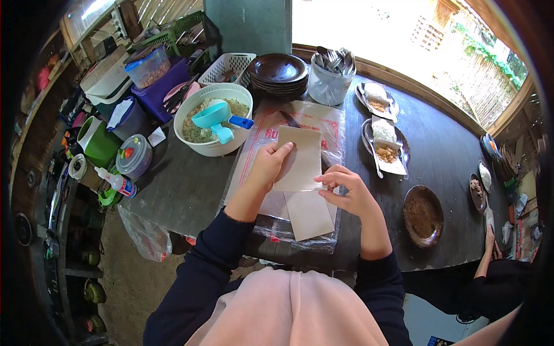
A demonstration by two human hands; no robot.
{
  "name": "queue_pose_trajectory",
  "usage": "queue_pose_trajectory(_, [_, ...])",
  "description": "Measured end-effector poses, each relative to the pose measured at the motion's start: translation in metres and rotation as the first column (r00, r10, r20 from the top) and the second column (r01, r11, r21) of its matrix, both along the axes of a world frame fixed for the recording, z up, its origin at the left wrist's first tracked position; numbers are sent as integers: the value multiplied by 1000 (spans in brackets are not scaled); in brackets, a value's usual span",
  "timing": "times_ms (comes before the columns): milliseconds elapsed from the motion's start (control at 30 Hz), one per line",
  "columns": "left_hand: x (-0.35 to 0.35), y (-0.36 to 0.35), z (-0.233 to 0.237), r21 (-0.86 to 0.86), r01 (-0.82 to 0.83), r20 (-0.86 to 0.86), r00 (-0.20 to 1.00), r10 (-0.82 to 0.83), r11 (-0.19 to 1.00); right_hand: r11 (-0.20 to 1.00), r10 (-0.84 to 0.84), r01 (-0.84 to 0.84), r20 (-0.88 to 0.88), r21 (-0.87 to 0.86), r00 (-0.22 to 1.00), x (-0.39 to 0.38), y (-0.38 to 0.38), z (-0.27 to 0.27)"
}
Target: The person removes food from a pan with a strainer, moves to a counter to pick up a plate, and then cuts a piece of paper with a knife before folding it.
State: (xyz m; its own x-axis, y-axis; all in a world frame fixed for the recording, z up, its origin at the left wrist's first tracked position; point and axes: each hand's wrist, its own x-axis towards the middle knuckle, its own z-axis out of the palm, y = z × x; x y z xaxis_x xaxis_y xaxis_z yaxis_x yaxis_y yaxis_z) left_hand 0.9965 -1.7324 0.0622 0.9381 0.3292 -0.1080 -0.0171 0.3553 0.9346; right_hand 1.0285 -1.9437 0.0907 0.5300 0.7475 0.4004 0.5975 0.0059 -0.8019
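Observation:
My left hand is closed on a sheet of brown wrapping paper, thumb on top near its left edge. At the sheet's lower right corner is my right hand, its thumb and bent fingers closed around that corner. Just below, a second sheet of brown paper lies on a clear plastic bag with red print. Left of the bag stands a white tub of rice, with a turquoise scoop and a blue-handled utensil resting in it.
Dark plates are stacked behind, beside a cutlery bucket. Two plates with rice in paper, the nearer one included, stand right, with a brown plate below. Containers crowd the left. A co-worker's hand is far right.

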Motion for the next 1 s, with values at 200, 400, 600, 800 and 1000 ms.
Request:
queue_pose_trajectory(200, [2,1,-5,22,-9,17,1000,8,1000,1000,-2,1,-13,-30,1000,1,0,-4])
queue_pose_trajectory(400, [2,5,-7,52,33,30,999,-34,998,999,-6,10,72,-45,997,2,0,-4])
queue_pose_trajectory(600, [1,4,-5,91,28,55,998,-33,995,994,-44,51,71,-94,997,4,0,-8])
queue_pose_trajectory(800, [7,8,-16,55,25,100,995,-31,998,995,-27,33,65,-92,997,4,0,-7])
queue_pose_trajectory(1000, [4,5,-10,87,3,68,998,-9,996,993,-51,58,72,-107,996,4,0,-8])
